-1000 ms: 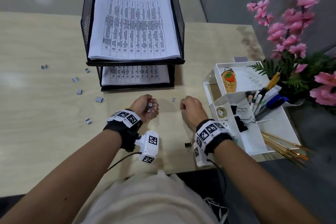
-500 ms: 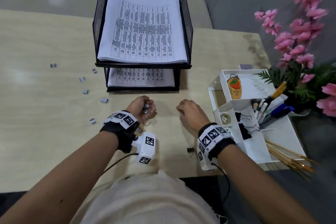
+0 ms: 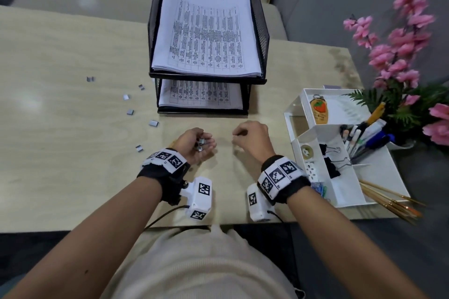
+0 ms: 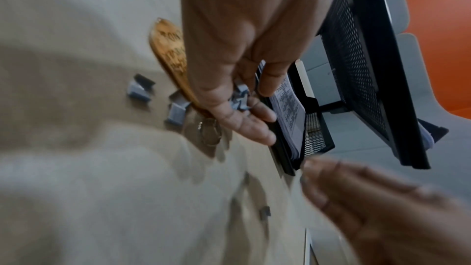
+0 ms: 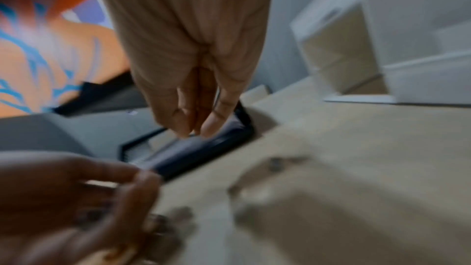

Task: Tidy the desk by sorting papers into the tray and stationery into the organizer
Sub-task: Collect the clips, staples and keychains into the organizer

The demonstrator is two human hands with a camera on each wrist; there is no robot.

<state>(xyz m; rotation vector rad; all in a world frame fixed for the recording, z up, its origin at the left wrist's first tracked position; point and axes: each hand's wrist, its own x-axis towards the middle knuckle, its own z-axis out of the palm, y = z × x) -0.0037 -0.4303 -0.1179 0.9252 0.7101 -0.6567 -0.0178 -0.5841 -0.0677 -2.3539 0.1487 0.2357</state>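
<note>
My left hand [image 3: 198,145] hovers just above the desk in front of the black mesh tray [image 3: 264,39], palm turned up and fingers cupped round several grey staple clips [image 4: 241,98]. A wooden key tag [image 4: 170,51] with a ring shows right behind that hand; I cannot tell whether the hand holds it. My right hand [image 3: 250,138] is a short way to its right, thumb and fingers pinched together; the blurred right wrist view shows nothing between them. One clip [image 4: 265,212] lies on the desk between the hands. Printed papers [image 3: 206,36] fill both tray tiers.
Several loose clips [image 3: 153,123] lie scattered on the desk left of the tray. The white organizer [image 3: 396,172] at the right holds pens [image 3: 364,133], black binder clips [image 3: 330,165] and a strawberry keychain [image 3: 318,110]. Paintbrushes [image 3: 388,199] overhang its front; pink flowers [image 3: 401,43] stand behind.
My left hand has turned palm up and loosened round the clips. My right hand has lifted off the desk and shifted slightly towards the left hand.
</note>
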